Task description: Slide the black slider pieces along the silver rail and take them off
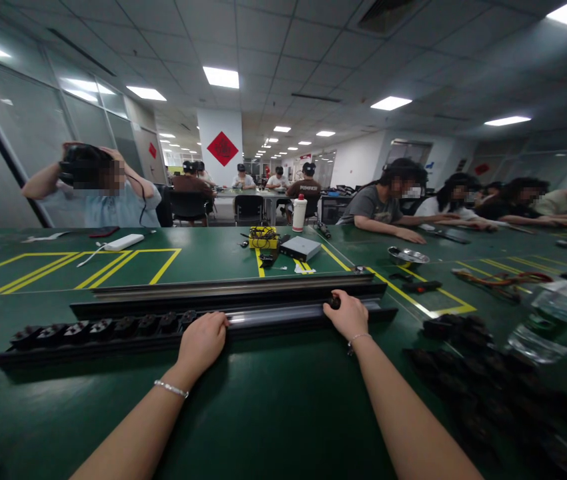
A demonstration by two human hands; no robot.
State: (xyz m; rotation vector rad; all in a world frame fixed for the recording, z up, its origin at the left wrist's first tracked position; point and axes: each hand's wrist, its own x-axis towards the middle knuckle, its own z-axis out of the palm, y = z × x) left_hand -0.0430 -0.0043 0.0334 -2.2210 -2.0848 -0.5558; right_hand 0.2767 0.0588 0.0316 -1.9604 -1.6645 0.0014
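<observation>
A long black metal channel (273,319) lies across the green table, and a row of black socket-like modules (101,328) sits in its left part. My left hand (203,339) is closed over the channel's near edge at the right end of that row; what its fingertips press on is hidden. Farther right, my right hand (348,315) pinches a small dark round piece (334,302) above the channel's bare stretch. Its kind is partly covered by the fingers. Just behind lies a second, similar black channel (233,289).
A heap of black modules (493,380) and a plastic water bottle (543,327) are at the right. Beyond the channels stand a grey box (300,248), a metal dish (408,256) and a white bottle (299,215). Other people sit around the table.
</observation>
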